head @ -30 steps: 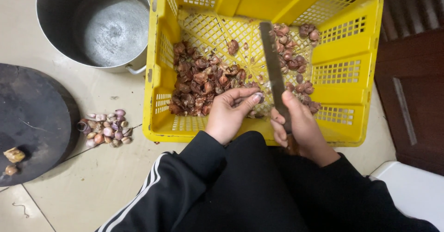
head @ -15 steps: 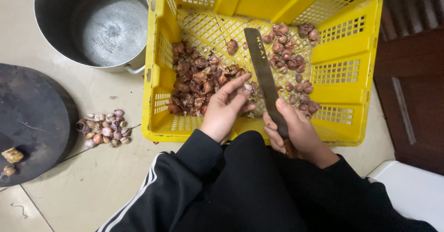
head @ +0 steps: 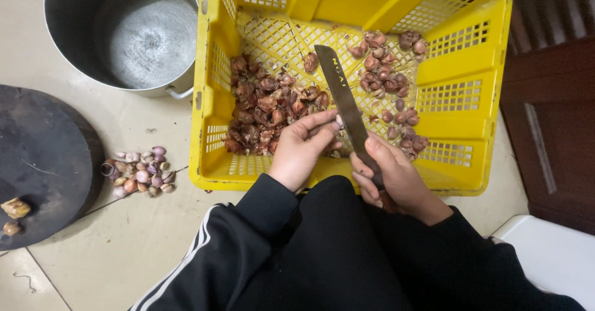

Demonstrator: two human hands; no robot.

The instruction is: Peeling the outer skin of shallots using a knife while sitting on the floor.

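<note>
A yellow slotted plastic crate (head: 211,100) sits on the floor in front of me. Inside lie a heap of brown peel scraps (head: 266,103) on the left and several small unpeeled shallots (head: 387,78) on the right. My right hand (head: 396,178) grips the handle of a long dark knife (head: 341,97), blade pointing away over the crate. My left hand (head: 304,147) pinches a small shallot against the blade's edge, over the crate's near side.
A large metal pot (head: 124,32) stands at the upper left. A dark round chopping board (head: 43,162) lies at left with two small pieces on it. A pile of peeled pinkish shallots (head: 139,171) rests on the tiled floor. Dark wooden furniture (head: 551,119) stands at right.
The knife blade has swung leftwards across the crate. My left hand has lifted from the scrap heap and now meets the blade.
</note>
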